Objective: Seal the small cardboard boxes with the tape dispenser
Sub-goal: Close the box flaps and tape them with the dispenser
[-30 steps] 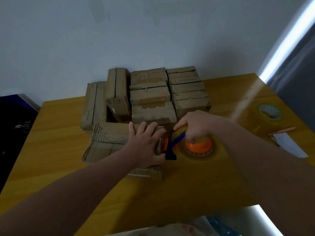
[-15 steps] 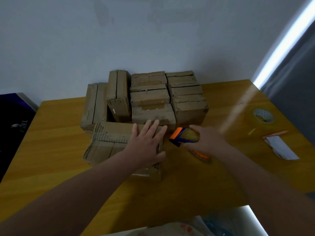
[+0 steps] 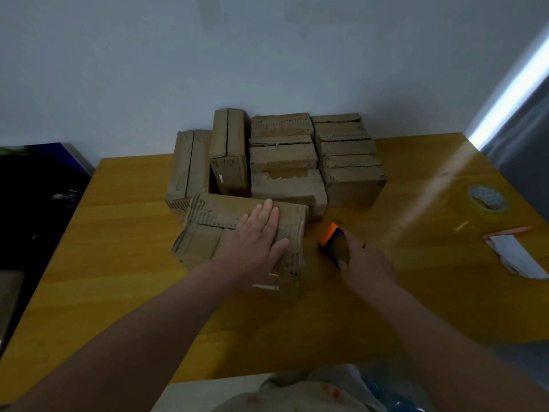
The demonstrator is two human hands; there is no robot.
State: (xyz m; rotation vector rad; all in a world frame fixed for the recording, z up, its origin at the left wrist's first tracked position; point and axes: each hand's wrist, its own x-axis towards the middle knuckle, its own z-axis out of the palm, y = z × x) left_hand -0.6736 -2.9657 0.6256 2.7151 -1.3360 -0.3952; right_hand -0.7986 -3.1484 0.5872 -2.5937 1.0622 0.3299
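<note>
Cardboard lies flat under the left hand (image 3: 261, 236), whose fingers are straight and close together, palm down on the top of the near box (image 3: 208, 230). It grips nothing. The pressing looks meant to hold the flaps shut and stop the box sliding while tape goes on.

To its right, the right hand (image 3: 367, 263) has its fingers curled round the tape dispenser (image 3: 334, 243). The dispenser's orange and blue nose points far and left, toward the box's right end. It is just beside that end and apart from it, probably so a strip can be started from there. Whether the dispenser rests on the tabletop (image 3: 118, 263) or hangs just above it, I cannot tell.

A glossy patch on the box's near face may be tape already laid, though the picture is too dim to be sure.

Beyond the near box, against the wall, the stack of boxes (image 3: 285, 162) stands packed close. Some are on end and some lie flat, likely set out of the way of the working space.

Far to the right, well apart from the hands, lie a roll of tape (image 3: 487, 199) and a slip of paper (image 3: 517, 257).
</note>
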